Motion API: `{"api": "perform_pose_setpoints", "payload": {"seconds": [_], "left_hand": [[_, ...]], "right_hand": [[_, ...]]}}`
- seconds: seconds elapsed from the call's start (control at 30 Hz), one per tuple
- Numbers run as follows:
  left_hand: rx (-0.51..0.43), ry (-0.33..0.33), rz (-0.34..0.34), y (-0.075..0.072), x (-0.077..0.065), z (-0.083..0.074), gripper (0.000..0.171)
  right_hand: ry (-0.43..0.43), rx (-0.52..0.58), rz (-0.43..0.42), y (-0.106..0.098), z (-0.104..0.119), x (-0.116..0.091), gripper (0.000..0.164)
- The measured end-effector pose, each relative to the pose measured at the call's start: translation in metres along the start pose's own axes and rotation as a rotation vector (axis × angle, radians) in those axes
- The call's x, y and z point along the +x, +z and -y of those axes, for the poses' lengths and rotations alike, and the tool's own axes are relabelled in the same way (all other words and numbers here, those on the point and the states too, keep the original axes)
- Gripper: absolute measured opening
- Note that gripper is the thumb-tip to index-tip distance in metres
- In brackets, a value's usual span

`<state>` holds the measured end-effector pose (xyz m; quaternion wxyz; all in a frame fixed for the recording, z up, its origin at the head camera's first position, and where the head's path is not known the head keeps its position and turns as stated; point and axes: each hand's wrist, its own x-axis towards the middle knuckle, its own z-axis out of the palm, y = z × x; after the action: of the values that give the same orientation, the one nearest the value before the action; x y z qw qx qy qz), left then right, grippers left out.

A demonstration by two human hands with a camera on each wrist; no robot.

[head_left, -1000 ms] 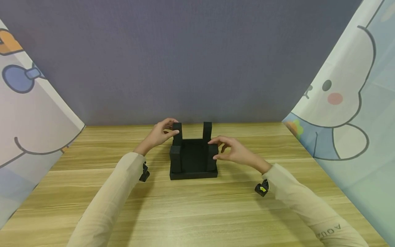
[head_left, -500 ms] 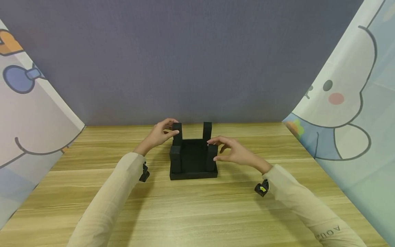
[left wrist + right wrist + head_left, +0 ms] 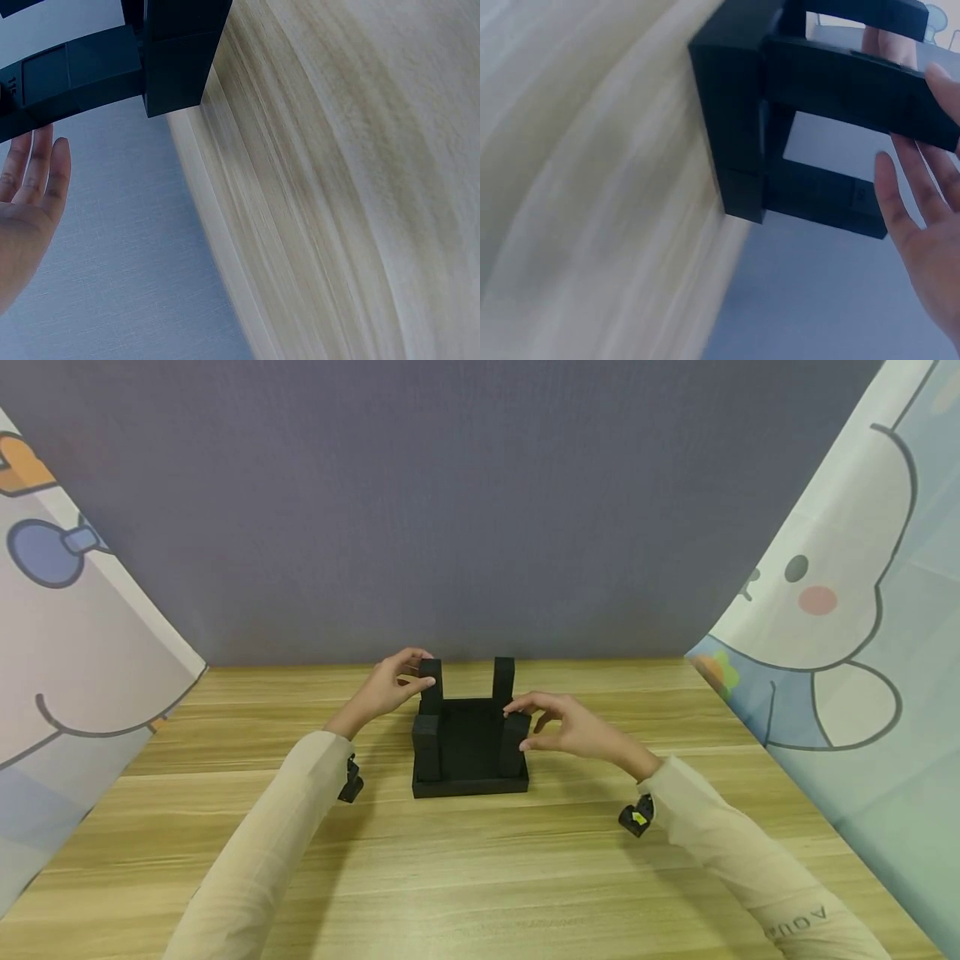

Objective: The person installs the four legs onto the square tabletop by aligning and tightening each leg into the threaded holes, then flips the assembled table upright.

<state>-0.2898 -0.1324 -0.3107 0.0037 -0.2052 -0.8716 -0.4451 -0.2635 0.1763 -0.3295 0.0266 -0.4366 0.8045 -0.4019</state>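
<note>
A black square base [image 3: 470, 789] with a raised rim lies on the wooden table, with upright black posts at its corners. In the head view, my left hand [image 3: 386, 687] pinches the top of the back left post [image 3: 431, 696] between thumb and fingers. My right hand [image 3: 566, 727] grips the front right post [image 3: 512, 756] near its top, thumb on the near side and fingers behind. The front left post [image 3: 427, 752] and the back right post [image 3: 503, 681] stand untouched. In the right wrist view, the right hand's fingers [image 3: 922, 180] reach behind the post.
The wooden table [image 3: 465, 877] ends at a grey upright panel [image 3: 450, 510] just behind the base. Sheets printed with cartoon figures flank it, one at the left [image 3: 82, 635] and one at the right [image 3: 840, 610].
The front right post has shifted very slightly left at its foot under my right hand, whose fingers moved a little with it. My left hand stays where it was.
</note>
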Motion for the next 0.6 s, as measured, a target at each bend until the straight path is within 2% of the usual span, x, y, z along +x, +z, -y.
{"api": "perform_pose_setpoints", "payload": {"seconds": [0.23, 0.3, 0.47, 0.6], "left_hand": [[0.011, -0.003, 0.001, 0.001, 0.002, 0.002, 0.039], [0.007, -0.001, -0.002, 0.002, 0.006, 0.011, 0.039], [0.002, -0.002, -0.014, 0.005, 0.016, 0.034, 0.040], [0.009, 0.010, -0.017, 0.005, 0.017, 0.038, 0.039]], "right_hand": [[-0.004, -0.070, -0.155, 0.014, 0.000, -0.004, 0.049], [-0.013, -0.068, -0.171, 0.016, 0.000, -0.005, 0.050], [-0.022, -0.058, -0.139, 0.013, -0.001, -0.005, 0.053], [-0.032, -0.028, -0.063, 0.006, -0.004, -0.003, 0.053]]}}
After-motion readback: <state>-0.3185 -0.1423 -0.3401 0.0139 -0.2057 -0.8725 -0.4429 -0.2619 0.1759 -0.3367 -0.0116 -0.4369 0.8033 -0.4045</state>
